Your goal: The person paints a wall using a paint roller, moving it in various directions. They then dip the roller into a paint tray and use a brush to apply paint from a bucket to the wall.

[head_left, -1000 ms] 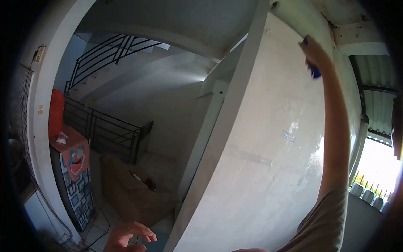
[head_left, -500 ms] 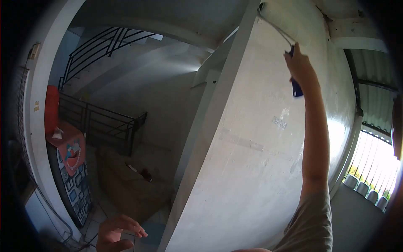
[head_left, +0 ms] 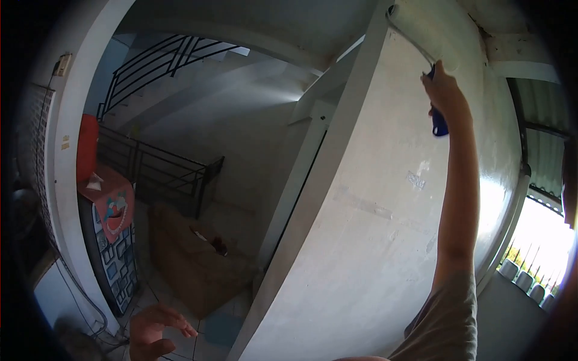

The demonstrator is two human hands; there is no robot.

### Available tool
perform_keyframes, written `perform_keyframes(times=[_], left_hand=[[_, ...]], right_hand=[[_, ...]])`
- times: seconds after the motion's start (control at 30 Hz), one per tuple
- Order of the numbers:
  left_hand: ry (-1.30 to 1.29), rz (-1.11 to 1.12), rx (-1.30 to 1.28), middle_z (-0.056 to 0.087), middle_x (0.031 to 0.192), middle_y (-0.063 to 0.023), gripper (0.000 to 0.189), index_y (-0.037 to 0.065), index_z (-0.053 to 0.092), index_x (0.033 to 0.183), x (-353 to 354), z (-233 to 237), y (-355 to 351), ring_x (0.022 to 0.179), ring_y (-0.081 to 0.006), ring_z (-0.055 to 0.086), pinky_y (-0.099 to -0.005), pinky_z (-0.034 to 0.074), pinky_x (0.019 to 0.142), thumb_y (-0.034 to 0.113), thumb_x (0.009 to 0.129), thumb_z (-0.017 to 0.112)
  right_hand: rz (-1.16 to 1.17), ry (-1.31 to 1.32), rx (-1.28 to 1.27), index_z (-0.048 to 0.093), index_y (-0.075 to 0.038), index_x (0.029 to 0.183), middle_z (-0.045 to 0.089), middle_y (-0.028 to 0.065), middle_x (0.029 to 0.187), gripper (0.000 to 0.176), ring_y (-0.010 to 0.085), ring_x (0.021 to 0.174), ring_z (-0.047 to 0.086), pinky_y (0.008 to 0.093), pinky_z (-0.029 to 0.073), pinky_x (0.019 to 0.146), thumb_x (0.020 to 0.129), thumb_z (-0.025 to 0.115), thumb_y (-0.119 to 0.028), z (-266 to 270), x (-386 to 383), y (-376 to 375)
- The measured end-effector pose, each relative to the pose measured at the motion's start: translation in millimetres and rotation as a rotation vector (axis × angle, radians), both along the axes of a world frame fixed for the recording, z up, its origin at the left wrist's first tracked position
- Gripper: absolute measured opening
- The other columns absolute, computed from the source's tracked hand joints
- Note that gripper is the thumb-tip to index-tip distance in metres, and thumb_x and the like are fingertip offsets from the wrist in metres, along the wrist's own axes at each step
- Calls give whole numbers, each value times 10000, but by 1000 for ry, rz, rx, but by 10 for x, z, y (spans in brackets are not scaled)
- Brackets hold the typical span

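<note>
My right hand (head_left: 447, 91) is raised high, its fingers wrapped round the blue handle of a paint roller (head_left: 441, 123). The roller's thin metal frame runs up and left to the top of a pale wall (head_left: 361, 253), close to the wall's left corner. Only a dark end of the roller head shows clearly; the rest blends into the wall. Low in the view, my left hand (head_left: 155, 331) hangs in the air with fingers loosely curved, thumb apart from them, and nothing in it.
A cabinet with a patterned side (head_left: 117, 265) stands at the left, under a pink cloth (head_left: 111, 186) and a red container (head_left: 88, 144). Beyond are a brown covering (head_left: 192, 265) on the floor and black stair railings (head_left: 168, 159). At the right is a barred window (head_left: 536, 240).
The view has turned slightly left, so the wall and room sit further right. My right hand still grips the roller at nearly the same spot. My left hand has shifted a little left in view.
</note>
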State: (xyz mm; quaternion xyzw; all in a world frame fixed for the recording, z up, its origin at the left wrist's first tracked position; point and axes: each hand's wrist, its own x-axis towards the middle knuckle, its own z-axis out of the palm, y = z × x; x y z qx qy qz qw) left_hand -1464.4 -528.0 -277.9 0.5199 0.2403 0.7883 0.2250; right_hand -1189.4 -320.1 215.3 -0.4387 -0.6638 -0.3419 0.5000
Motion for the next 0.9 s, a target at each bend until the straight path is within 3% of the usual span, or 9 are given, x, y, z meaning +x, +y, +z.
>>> perform_keyframes(times=[0.17,0.23,0.27,0.33,0.37,0.47,0.57,0.77,0.9], left_hand=[[-24,-10,-60,598,846,-136,465,-21,620,937,21,-20,-38,697,-281,664,-361,540,585,373,730,757],[40,64,-114,584,857,-142,431,-12,610,932,-7,27,-99,677,-263,646,-359,537,580,362,750,724],[45,50,-148,584,857,-142,431,-12,610,932,-42,28,-141,677,-263,646,-359,537,580,362,750,724],[85,48,-155,566,993,-148,344,28,602,1033,-155,16,-221,874,-247,608,-360,521,725,245,785,701],[132,122,-138,554,934,-161,381,7,585,1007,-193,20,-206,759,-235,607,-347,522,613,276,757,688],[146,142,-81,547,931,-164,339,-4,573,1004,-157,54,-281,742,-219,587,-342,515,612,241,779,640],[198,146,-88,536,926,-178,337,-12,562,991,-139,-54,-350,740,-237,571,-354,509,603,248,784,615],[152,60,-66,527,998,-180,322,-3,532,1050,-257,-571,-410,784,-245,554,-362,479,627,215,817,574],[263,129,-271,533,1033,-168,322,-29,550,1069,-296,-534,-523,848,-249,576,-337,470,718,147,802,583]], right_hand=[[17,27,-20,211,3,1411,600,208,708,579,226,437,607,349,530,407,957,457,-259,-51,-5,213],[-465,-390,464,288,57,1337,640,249,805,506,279,578,675,320,577,489,956,480,-216,-471,215,531],[-471,-398,427,288,57,1337,640,249,805,506,279,578,675,320,577,489,956,480,-216,-729,283,540],[-250,-114,227,247,18,1387,648,223,741,552,272,593,681,320,576,466,955,493,-222,-1457,125,229],[-225,-87,147,224,15,1399,649,213,717,560,277,590,679,329,572,452,962,479,-223,-1771,126,177],[-76,5,-99,124,-20,1446,652,221,708,616,319,584,670,367,562,441,965,469,-190,-2756,174,-32],[97,49,-167,107,-79,1466,628,295,992,673,364,698,671,402,559,522,936,514,-161,-3824,306,-48],[222,293,-342,451,-69,1332,646,250,859,502,399,710,648,422,516,567,863,627,-108,-6373,369,-324],[275,368,-619,452,-95,1340,635,267,868,502,417,730,641,450,508,582,870,624,-132,-7090,374,-699]])
